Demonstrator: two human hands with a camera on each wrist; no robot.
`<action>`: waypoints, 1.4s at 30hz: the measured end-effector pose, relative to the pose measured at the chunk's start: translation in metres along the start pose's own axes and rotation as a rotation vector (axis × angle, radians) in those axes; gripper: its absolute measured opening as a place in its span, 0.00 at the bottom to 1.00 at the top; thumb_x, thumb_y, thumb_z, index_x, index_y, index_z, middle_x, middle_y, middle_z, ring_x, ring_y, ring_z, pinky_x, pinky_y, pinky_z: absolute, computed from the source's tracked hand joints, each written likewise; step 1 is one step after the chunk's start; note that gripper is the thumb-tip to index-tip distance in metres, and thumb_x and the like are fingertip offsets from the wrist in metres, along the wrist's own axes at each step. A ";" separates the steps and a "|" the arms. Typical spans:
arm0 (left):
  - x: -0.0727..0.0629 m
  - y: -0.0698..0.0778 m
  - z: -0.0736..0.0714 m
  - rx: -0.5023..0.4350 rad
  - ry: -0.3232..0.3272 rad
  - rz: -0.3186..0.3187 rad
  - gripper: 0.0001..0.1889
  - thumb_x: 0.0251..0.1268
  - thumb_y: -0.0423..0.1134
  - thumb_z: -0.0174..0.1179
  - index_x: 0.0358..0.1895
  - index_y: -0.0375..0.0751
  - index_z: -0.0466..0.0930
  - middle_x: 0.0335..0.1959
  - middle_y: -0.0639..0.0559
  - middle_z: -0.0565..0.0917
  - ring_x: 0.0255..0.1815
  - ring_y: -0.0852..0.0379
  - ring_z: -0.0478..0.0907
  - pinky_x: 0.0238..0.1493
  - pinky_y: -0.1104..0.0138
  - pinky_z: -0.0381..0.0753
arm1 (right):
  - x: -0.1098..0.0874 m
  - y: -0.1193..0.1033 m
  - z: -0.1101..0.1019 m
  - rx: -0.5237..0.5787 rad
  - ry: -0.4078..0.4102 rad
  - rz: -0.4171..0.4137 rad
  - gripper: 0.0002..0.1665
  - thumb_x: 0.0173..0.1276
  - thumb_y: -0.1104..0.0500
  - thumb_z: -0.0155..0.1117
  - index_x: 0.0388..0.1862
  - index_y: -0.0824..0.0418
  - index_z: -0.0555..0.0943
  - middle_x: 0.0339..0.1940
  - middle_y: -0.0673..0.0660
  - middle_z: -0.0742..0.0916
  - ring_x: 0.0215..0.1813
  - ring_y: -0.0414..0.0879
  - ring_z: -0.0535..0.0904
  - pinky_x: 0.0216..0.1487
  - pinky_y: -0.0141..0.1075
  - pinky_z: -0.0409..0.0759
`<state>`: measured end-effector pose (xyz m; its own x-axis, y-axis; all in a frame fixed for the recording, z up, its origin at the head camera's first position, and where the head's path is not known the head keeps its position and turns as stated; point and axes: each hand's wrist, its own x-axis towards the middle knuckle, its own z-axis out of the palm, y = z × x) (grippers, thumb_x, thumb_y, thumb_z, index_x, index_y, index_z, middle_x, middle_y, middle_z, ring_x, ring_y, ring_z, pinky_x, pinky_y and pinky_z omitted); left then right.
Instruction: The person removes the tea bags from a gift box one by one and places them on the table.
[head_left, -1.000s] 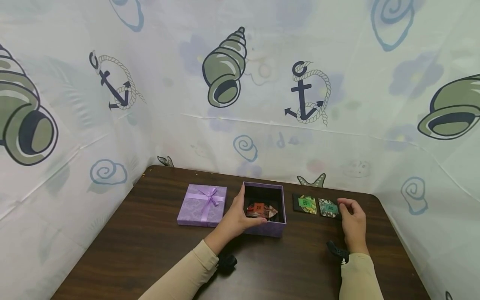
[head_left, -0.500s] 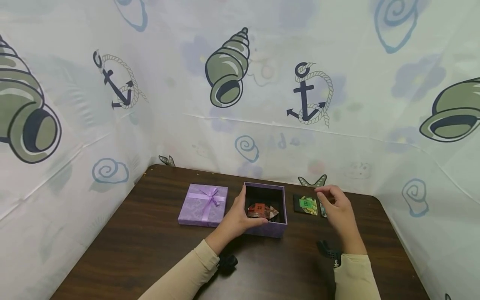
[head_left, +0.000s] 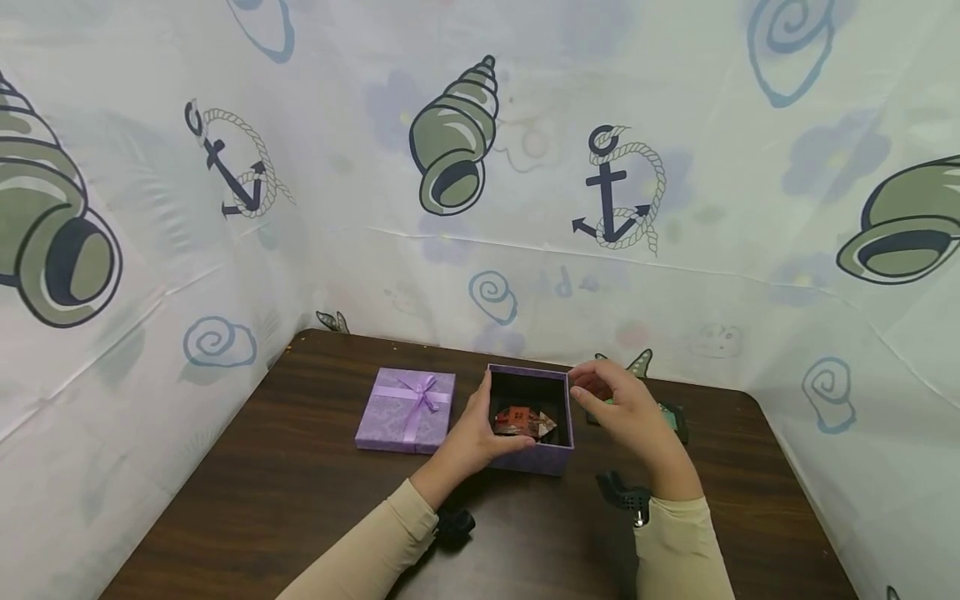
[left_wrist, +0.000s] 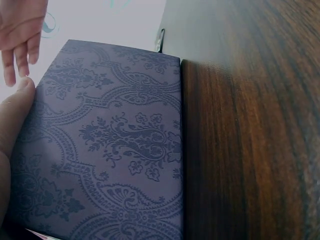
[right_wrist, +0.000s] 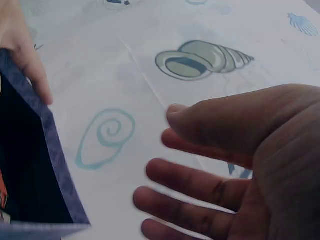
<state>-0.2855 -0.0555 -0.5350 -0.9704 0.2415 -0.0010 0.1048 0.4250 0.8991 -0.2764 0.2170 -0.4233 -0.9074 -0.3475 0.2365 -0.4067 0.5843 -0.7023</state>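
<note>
1. One lidless purple box (head_left: 551, 459) stands on one dark wooden table (head_left: 300, 475); one purple lid (head_left: 390, 408) with one ribbon bow (head_left: 425, 396) lies to the left of it, bow side up.
2. One red-labelled packet (head_left: 517, 417) shows inside the box; whether others lie beneath it, I cannot tell. Two more packets show in part on the table to the right of the box: a green-labelled packet (head_left: 592, 417), mostly covered from view, and a teal-labelled packet (head_left: 678, 421) at the far side of the wrist.
3. Two hands are in view. The left hand (head_left: 474, 429) grips the box at its near left corner, fingers against the left wall and thumb along the near rim, so the box sits directly within its hold.
4. The right hand (head_left: 626, 412) holds nothing: its fingers are spread and loosely bent, thumb apart from them. It hangs just beside the box's right rim; the right wrist view shows a gap between its fingertips and the box.
5. The left forearm reaches in from the lower left, the right from the lower right, slanting inward; both wear cream sleeves (head_left: 375, 550).
</note>
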 end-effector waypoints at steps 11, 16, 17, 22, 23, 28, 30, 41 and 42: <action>0.002 -0.003 0.001 -0.002 0.001 0.019 0.75 0.56 0.62 0.83 0.91 0.63 0.26 0.92 0.35 0.46 0.90 0.32 0.53 0.81 0.31 0.63 | 0.036 -0.020 0.018 -0.022 -0.252 0.063 0.18 0.81 0.53 0.69 0.65 0.55 0.84 0.59 0.59 0.89 0.60 0.53 0.86 0.63 0.56 0.86; 0.003 -0.003 0.001 -0.012 -0.006 0.016 0.74 0.57 0.60 0.83 0.91 0.61 0.27 0.92 0.35 0.45 0.90 0.31 0.53 0.81 0.31 0.63 | 0.049 -0.023 0.027 -0.052 -0.319 0.113 0.18 0.80 0.53 0.71 0.64 0.56 0.84 0.60 0.62 0.89 0.61 0.56 0.86 0.64 0.57 0.85; 0.002 -0.003 0.000 -0.016 -0.006 0.014 0.74 0.57 0.60 0.83 0.91 0.60 0.27 0.92 0.35 0.45 0.90 0.31 0.52 0.81 0.30 0.62 | 0.052 -0.023 0.029 -0.063 -0.329 0.125 0.18 0.79 0.52 0.71 0.63 0.55 0.84 0.60 0.62 0.89 0.61 0.56 0.86 0.64 0.57 0.86; 0.001 -0.002 0.000 -0.014 -0.008 0.003 0.75 0.55 0.64 0.82 0.92 0.58 0.29 0.92 0.35 0.44 0.91 0.31 0.50 0.81 0.30 0.62 | 0.065 -0.019 0.040 -0.116 -0.383 0.192 0.21 0.78 0.51 0.72 0.64 0.56 0.83 0.60 0.63 0.89 0.59 0.55 0.87 0.61 0.56 0.86; 0.001 -0.002 0.000 -0.011 -0.007 0.002 0.75 0.55 0.65 0.82 0.92 0.58 0.29 0.92 0.35 0.45 0.91 0.31 0.50 0.81 0.30 0.62 | 0.068 -0.018 0.043 -0.125 -0.397 0.203 0.21 0.78 0.51 0.72 0.64 0.57 0.83 0.60 0.62 0.89 0.58 0.54 0.87 0.61 0.55 0.86; 0.002 -0.003 0.000 0.010 0.003 0.001 0.77 0.52 0.67 0.83 0.92 0.57 0.30 0.92 0.35 0.46 0.90 0.31 0.52 0.81 0.31 0.63 | 0.078 -0.013 0.053 -0.168 -0.464 0.276 0.23 0.76 0.50 0.74 0.62 0.60 0.84 0.53 0.56 0.90 0.49 0.50 0.86 0.55 0.50 0.86; 0.002 -0.004 0.000 0.011 0.004 0.002 0.77 0.51 0.68 0.83 0.92 0.58 0.30 0.92 0.35 0.47 0.90 0.31 0.52 0.81 0.31 0.63 | 0.081 -0.011 0.057 -0.188 -0.480 0.300 0.23 0.76 0.49 0.74 0.62 0.61 0.85 0.53 0.56 0.90 0.47 0.50 0.85 0.54 0.50 0.86; 0.003 -0.001 -0.001 0.015 -0.014 -0.002 0.75 0.55 0.63 0.83 0.92 0.52 0.31 0.91 0.31 0.47 0.89 0.28 0.54 0.81 0.32 0.64 | 0.091 0.004 0.075 -0.213 -0.518 0.393 0.39 0.74 0.44 0.74 0.74 0.67 0.80 0.66 0.62 0.88 0.60 0.54 0.86 0.65 0.56 0.85; 0.003 -0.001 -0.001 0.012 -0.016 -0.003 0.75 0.55 0.63 0.83 0.92 0.52 0.31 0.91 0.31 0.47 0.89 0.28 0.54 0.81 0.33 0.64 | 0.092 0.006 0.076 -0.210 -0.524 0.391 0.40 0.75 0.43 0.74 0.74 0.67 0.80 0.65 0.62 0.88 0.60 0.55 0.86 0.65 0.56 0.85</action>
<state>-0.2893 -0.0564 -0.5355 -0.9671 0.2542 -0.0112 0.1042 0.4358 0.8940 -0.3539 0.1323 -0.4569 -0.8422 -0.3605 -0.4009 -0.1200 0.8503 -0.5124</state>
